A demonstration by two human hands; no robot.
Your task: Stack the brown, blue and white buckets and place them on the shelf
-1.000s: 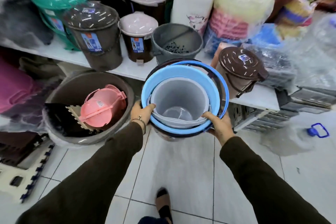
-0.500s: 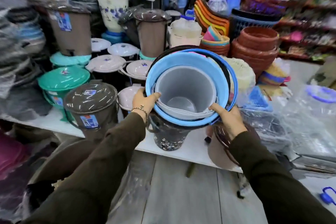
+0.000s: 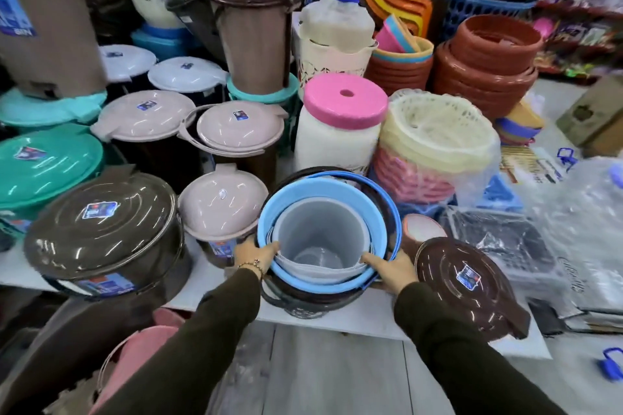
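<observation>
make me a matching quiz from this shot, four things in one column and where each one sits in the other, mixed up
Things:
1. white bucket
2. blue bucket
3. left hand
4. pink lid

Places:
a. on the white jar behind the stack
b. innermost in the stack
c. on the stack's left rim
d. nested between the white and brown buckets

Pairs: 1-b, 2-d, 3-c, 4-a

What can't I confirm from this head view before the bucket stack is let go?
- Head view: brown bucket mostly hidden by blue bucket nested in it; only its rim shows.
- Stack's base: covered by the buckets, so contact with the shelf is unclear.
- Left hand and right hand: fingers partly behind the rims.
</observation>
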